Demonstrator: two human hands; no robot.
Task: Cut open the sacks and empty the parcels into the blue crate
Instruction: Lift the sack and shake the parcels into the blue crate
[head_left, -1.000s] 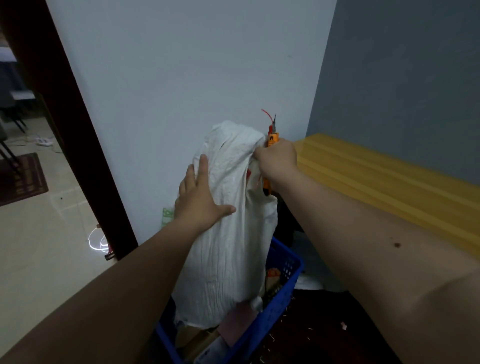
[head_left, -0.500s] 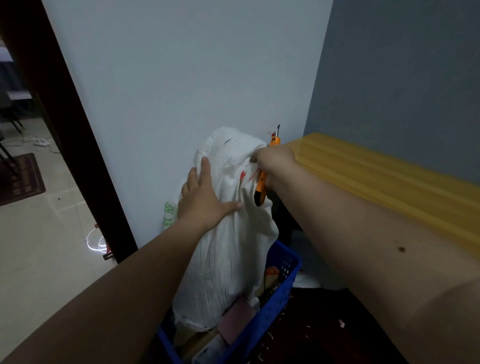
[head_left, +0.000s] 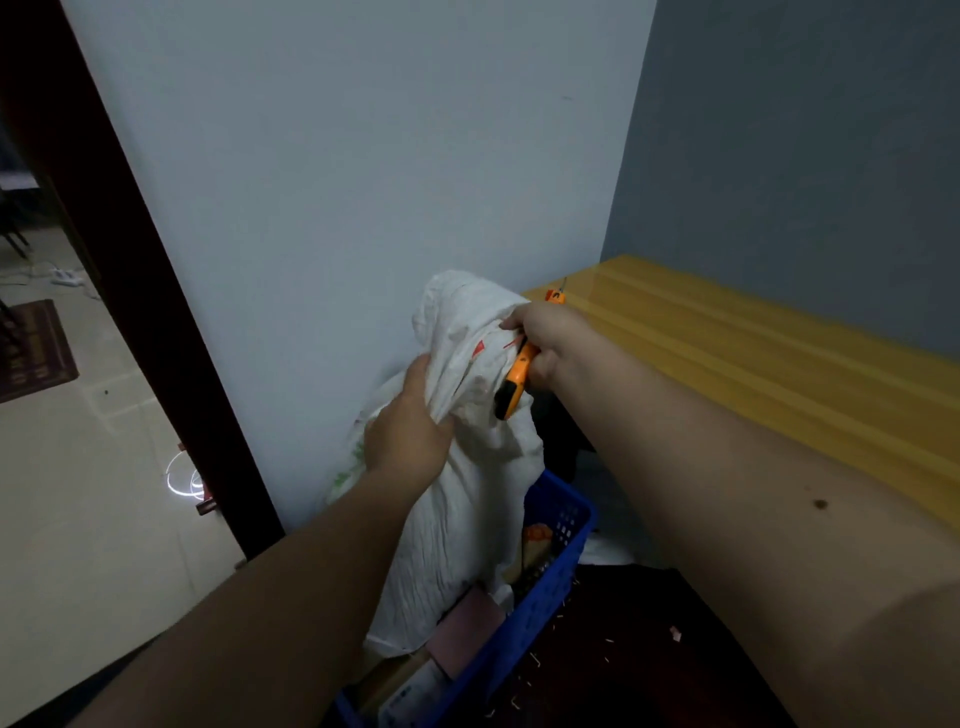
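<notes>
Beside a white wall, mid-frame, a soft, floppy sack is stood in the blue crate. It is bunched by left hand fingers; the orange knife is gripped by the right hand. A grip near the top seems best.

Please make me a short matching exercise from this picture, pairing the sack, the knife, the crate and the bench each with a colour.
Things:
1. sack, gripped by the left hand
2. utility knife, held in the right hand
3. crate under the sack
4. bench top at the right

Colours:
A. blue
B. yellow
C. white
D. orange

Pairs: 1-C, 2-D, 3-A, 4-B
</notes>
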